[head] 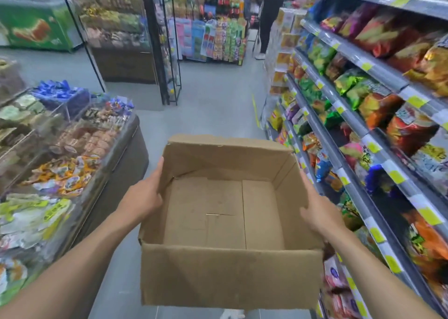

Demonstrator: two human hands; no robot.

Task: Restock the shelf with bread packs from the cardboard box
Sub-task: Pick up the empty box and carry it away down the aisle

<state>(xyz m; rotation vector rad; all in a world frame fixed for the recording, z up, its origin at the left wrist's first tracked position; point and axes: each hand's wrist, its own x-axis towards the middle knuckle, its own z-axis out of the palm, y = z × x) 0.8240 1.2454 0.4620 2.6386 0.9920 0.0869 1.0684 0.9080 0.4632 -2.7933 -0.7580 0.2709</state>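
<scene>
An open cardboard box (230, 275) is carried in front of me at waist height, above the aisle floor. Its inside shows only bare cardboard; no bread packs are visible in it. My left hand (145, 192) grips the box's left wall, thumb over the rim. My right hand (317, 212) grips the right wall, thumb inside the box and fingers on the outside. The shelf (358, 129) of snack bags runs along my right side.
A low display bin (116, 149) of wrapped sweets and snacks stands to my left. Grey floor (218, 105) stretches ahead down the aisle. A person in dark clothes (269, 15) stands at the far end near hanging goods. A green freezer (36, 28) sits far left.
</scene>
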